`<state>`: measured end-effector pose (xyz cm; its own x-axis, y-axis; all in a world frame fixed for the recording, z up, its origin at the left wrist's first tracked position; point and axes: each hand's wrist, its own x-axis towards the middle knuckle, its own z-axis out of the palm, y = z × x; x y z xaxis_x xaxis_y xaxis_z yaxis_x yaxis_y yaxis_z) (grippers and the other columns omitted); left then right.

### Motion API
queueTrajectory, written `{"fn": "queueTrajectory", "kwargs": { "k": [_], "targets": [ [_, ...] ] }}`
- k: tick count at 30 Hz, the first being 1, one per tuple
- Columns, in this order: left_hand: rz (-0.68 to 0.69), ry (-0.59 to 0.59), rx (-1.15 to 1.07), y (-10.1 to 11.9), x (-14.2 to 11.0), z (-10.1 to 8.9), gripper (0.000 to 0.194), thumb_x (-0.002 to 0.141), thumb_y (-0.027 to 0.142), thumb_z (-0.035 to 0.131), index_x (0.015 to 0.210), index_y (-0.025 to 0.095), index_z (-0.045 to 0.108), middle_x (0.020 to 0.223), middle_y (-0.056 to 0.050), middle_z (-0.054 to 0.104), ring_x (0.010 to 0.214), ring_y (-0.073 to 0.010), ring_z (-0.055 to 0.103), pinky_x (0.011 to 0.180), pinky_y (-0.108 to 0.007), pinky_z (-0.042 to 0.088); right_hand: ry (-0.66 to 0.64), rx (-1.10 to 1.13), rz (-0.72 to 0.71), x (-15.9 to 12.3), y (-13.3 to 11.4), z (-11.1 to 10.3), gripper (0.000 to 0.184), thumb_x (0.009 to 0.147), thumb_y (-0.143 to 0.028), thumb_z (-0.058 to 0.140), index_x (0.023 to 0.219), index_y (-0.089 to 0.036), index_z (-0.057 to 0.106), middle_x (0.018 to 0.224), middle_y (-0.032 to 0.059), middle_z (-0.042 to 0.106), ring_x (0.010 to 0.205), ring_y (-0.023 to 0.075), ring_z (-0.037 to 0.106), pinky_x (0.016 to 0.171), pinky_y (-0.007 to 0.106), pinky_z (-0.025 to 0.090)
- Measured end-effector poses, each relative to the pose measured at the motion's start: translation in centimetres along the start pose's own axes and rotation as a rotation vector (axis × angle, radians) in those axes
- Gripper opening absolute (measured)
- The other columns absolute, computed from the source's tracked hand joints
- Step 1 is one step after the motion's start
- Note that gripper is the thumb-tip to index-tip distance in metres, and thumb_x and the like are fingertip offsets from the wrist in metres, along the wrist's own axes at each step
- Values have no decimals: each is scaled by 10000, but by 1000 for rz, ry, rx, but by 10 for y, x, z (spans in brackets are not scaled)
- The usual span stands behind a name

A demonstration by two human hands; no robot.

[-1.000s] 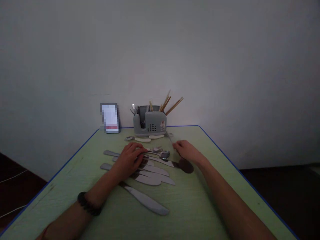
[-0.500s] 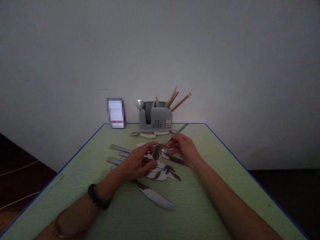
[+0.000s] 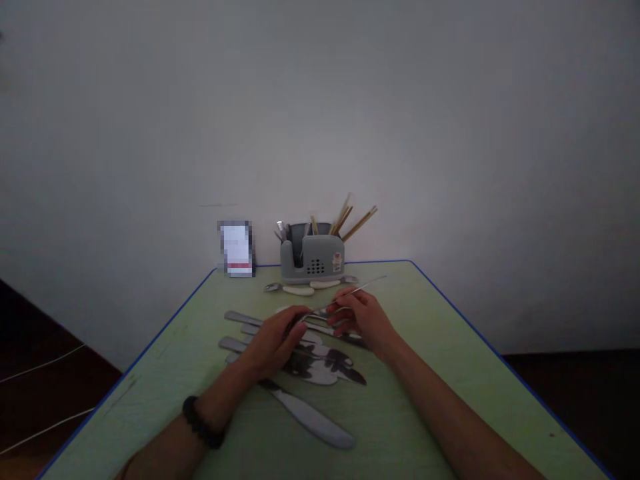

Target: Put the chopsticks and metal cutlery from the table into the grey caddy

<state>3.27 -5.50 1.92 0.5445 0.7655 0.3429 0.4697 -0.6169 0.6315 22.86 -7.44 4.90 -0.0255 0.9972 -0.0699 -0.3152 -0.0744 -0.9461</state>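
Since half a second ago, the spoon (image 3: pixel 364 286) has turned from showing its bowl to lying nearly edge-on, and the left hand (image 3: pixel 273 340) has closed in around the bowl end. The spoon is above the middle of the green table (image 3: pixel 170 373), its handle pointing up to the right. Below the hands, overlapping knives (image 3: pixel 310 373) crowd the tabletop, partly covered by the left hand; one large knife (image 3: pixel 315 417) lies nearer the person. Beyond, two white-handled pieces of cutlery (image 3: pixel 299 291) lie in front of a grey holder (image 3: pixel 320 257) with chopsticks (image 3: pixel 360 224), a lit screen (image 3: pixel 237 247) to its left. The right hand (image 3: pixel 367 320) pinches the spoon partway along, fingers bent. The left hand is half curled, thumb apart from fingers; in this dim light I can't tell whether it touches the bowl.
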Motion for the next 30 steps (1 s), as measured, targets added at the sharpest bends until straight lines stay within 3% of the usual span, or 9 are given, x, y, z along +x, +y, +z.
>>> {"fn": "queueTrajectory", "kwargs": {
  "k": [4, 9, 13, 24, 30],
  "targets": [
    [-4, 24, 14, -1, 0, -1, 338, 916, 388, 332, 1057, 174, 552, 989, -75, 645, 918, -204, 592, 835, -322, 450, -15, -37, -12, -1, -5, 0, 98, 702, -229, 574, 771, -177, 529, 646, 9, 658, 468, 137, 618, 388, 231, 498],
    [-47, 165, 114, -7, 4, -1, 282, 881, 371, 400, 1028, 164, 524, 872, -53, 604, 776, -183, 562, 725, -310, 461, 192, 16, -114, 2, -14, -11, 115, 772, -282, 536, 831, -184, 526, 594, -36, 592, 423, 112, 570, 364, 223, 476],
    [-24, 161, 177, -9, 5, 0, 293, 843, 380, 485, 1036, 162, 514, 859, -44, 587, 711, -159, 538, 680, -292, 462, 255, 36, -162, 5, -17, -18, 95, 786, -256, 505, 834, -180, 537, 583, -51, 542, 420, 96, 547, 368, 214, 471],
    [0, 10, 226, -13, 6, 1, 340, 865, 387, 492, 1125, 173, 535, 1045, -87, 611, 939, -212, 568, 849, -356, 458, 290, 0, -57, 14, -5, -30, 70, 763, -226, 518, 708, -197, 485, 530, -51, 519, 398, 107, 521, 365, 240, 475],
    [8, 26, 348, -24, 6, 3, 313, 837, 348, 532, 1110, 195, 537, 1077, -85, 583, 1000, -246, 521, 890, -412, 418, 451, 48, -73, 21, -2, -47, 63, 757, -169, 448, 720, -191, 495, 496, -44, 499, 376, 113, 495, 354, 243, 447]
  ]
}}
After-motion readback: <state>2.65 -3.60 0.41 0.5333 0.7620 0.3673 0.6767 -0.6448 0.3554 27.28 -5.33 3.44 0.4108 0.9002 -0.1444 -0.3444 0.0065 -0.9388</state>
